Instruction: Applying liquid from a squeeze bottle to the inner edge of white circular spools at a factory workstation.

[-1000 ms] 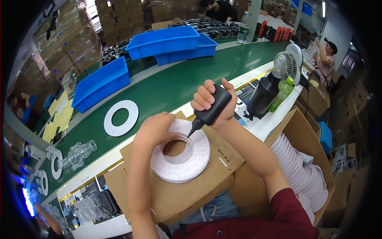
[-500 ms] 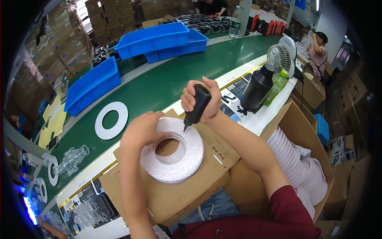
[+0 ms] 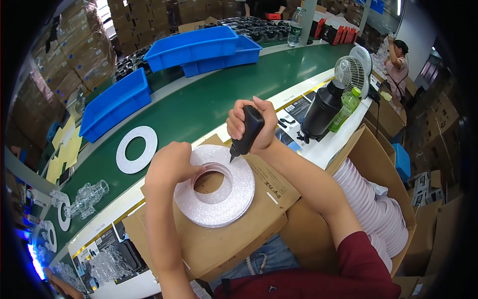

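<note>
A stack of white glittery rings [image 3: 226,204] lies on a cardboard box [image 3: 219,254] in front of me. My left hand [image 3: 172,162] is at the stack's left side, thumb at the edge of the centre hole and the other fingers mostly hidden, closed on the rings. In my right hand [image 3: 261,122] is a black squeeze bottle [image 3: 249,130], tilted nozzle down. Its tip is at the upper right of the top ring, touching or just above it. A single white ring [image 3: 120,158] lies flat on the green conveyor belt [image 3: 199,102], left of my left hand.
Blue trays [image 3: 115,105] line the belt's far side. A black bottle [image 3: 323,110], a green bottle [image 3: 344,112] and a white fan [image 3: 351,72] stand right. An open carton [image 3: 408,199] holds more white rings. Clear plastic parts [image 3: 89,199] lie left. A person [image 3: 396,70] is at far right.
My left hand has shifted slightly left along the stack. The loose ring on the belt has moved a little left. My right hand and the squeeze bottle have barely moved.
</note>
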A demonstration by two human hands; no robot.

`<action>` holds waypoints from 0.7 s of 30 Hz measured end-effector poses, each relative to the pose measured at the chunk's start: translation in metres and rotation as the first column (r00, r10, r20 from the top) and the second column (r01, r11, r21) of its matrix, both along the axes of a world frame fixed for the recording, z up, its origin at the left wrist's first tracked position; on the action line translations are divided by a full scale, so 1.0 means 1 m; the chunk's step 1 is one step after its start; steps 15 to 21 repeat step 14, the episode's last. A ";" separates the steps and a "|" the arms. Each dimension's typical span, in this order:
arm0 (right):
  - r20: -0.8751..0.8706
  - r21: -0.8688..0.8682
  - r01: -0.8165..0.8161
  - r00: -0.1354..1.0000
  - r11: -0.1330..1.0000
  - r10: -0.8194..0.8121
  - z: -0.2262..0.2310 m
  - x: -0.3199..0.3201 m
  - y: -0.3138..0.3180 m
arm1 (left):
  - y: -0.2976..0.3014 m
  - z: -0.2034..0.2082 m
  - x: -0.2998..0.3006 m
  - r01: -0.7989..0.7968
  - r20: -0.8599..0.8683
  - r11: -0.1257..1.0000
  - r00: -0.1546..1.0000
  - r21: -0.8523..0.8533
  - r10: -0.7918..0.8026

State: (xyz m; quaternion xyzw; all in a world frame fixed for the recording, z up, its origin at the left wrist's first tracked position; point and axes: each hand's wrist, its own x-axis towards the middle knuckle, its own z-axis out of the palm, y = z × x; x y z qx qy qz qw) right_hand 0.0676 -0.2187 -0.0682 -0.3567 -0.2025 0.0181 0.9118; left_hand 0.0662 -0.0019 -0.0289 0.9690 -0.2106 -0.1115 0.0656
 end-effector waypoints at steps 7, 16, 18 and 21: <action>0.019 -0.044 -0.008 1.000 0.999 0.009 0.001 0.000 0.000 | -0.002 0.002 -0.003 -0.028 0.031 0.999 0.999 0.034 0.027; 0.022 0.025 0.088 0.996 0.996 -0.089 0.006 -0.002 0.001 | -0.002 -0.004 0.000 -0.010 0.060 0.994 0.998 0.107 0.004; 0.022 0.025 0.088 0.996 0.996 -0.089 0.006 -0.002 0.001 | -0.002 -0.004 0.000 -0.010 0.060 0.994 0.998 0.107 0.004; 0.022 0.025 0.088 0.996 0.996 -0.089 0.006 -0.002 0.001 | -0.002 -0.004 0.000 -0.010 0.060 0.994 0.998 0.107 0.004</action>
